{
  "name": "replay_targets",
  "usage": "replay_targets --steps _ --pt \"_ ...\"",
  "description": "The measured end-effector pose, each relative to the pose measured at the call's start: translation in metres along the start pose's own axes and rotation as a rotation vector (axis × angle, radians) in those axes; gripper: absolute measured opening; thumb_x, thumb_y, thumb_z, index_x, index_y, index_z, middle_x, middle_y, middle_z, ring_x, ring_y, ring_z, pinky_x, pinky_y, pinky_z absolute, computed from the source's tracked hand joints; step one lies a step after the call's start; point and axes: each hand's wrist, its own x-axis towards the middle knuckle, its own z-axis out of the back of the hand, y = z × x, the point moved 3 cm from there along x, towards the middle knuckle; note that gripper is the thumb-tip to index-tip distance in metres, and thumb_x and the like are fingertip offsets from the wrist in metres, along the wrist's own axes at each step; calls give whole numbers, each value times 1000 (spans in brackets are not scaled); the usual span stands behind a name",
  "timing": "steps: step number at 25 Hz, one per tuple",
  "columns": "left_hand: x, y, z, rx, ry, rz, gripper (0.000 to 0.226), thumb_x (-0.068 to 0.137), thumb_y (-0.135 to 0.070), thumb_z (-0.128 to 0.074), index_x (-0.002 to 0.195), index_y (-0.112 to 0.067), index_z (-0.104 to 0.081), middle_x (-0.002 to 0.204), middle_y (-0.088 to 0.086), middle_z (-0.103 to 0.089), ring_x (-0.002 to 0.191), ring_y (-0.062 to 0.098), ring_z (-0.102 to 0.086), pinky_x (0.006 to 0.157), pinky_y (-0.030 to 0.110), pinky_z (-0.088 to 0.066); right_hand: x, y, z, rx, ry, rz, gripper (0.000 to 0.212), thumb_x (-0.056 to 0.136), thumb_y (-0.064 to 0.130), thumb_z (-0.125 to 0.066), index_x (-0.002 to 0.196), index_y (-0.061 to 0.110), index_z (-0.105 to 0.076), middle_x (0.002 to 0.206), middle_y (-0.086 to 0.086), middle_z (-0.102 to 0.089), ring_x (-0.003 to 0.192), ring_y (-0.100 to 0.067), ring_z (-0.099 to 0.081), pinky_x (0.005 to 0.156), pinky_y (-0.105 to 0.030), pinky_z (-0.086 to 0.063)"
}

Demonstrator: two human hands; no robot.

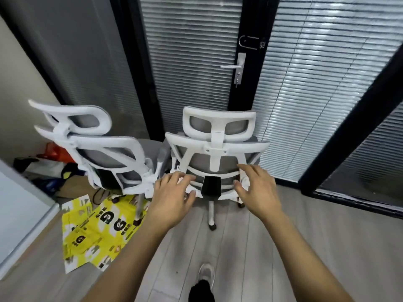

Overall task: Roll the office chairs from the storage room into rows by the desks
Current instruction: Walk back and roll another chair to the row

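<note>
At your far left, a heap of clutter (pixel 54 166) lies on the floor (pixel 283 247) against the wall. Next to it stands the left chair (pixel 122 140), white-framed with grey mesh, turned at an angle so its back faces left of you. One leg of its base rests on a yellow printed sheet (pixel 91 232) spread flat on the floor.

Your left hand (pixel 172 192) is open, fingers stretched forward and loosely spread, their tips over the lower white crossbar of the right chair (pixel 218 136). Whether they press on it cannot be told. That chair stands just beside the first one, its back square to you, its headrest upright and its black bracket between your two hands.

Your right hand (pixel 257 188) is open too, fingers fanned, with the thumb close to the right edge of the chair's lower frame and nothing gripped.

Beyond the chair is a black-framed glass door with a silver door handle (pixel 231 66), and slatted blinds (pixel 316 94) behind the glass to the right.
</note>
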Motion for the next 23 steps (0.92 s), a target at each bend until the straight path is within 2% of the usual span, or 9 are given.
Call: replay_targets --steps 6,10,13,16,20,23 --pt "162 48 -68 -21 64 -50 47 94 -50 -34 136 -35 -49 136 -1 -53 122 27 -48 100 44 -38 146 -49 -72 -1 10 -74 44 92 38 -63 133 22 -58 129 -4 -61 119 -29 -55 103 -48 -40" --pt "223 76 -102 5 111 -48 46 94 -48 -41 137 -35 -48 133 2 -54 124 30 -48 101 48 -39 193 -76 -107 -71 93 -125 48 88 55 -53 121 23 -65 117 -2 -65 112 -30 -58 100 -47 -42" --pt "236 91 -120 23 103 -90 44 93 -52 -42 131 -33 -54 125 -1 -56 118 29 -49 102 50 -40 199 -86 -110 -93 48 -130 55 83 70 -52 106 23 -67 104 3 -66 105 -24 -58 101 -47 -43" --pt "236 101 -131 -15 69 -127 43 95 -54 -46 128 -29 -58 121 0 -56 116 29 -50 104 52 -37 187 -88 -111 -66 23 -154 59 81 73 -54 107 21 -64 102 5 -61 109 -23 -55 108 -49 -40" --pt "219 103 -134 -68 28 -156 38 94 -48 -52 124 -27 -62 118 4 -55 116 30 -49 110 54 -32 150 -75 -115 -32 -3 -243 45 84 59 -56 109 22 -62 102 6 -58 109 -22 -55 112 -47 -35" --pt "203 115 -129 -132 32 -298 33 96 -40 -55 124 -25 -63 119 5 -54 119 30 -48 116 56 -24 102 -49 -113 -31 -64 -295 40 81 48 -61 111 22 -62 105 5 -60 109 -24 -55 107 -47 -38"
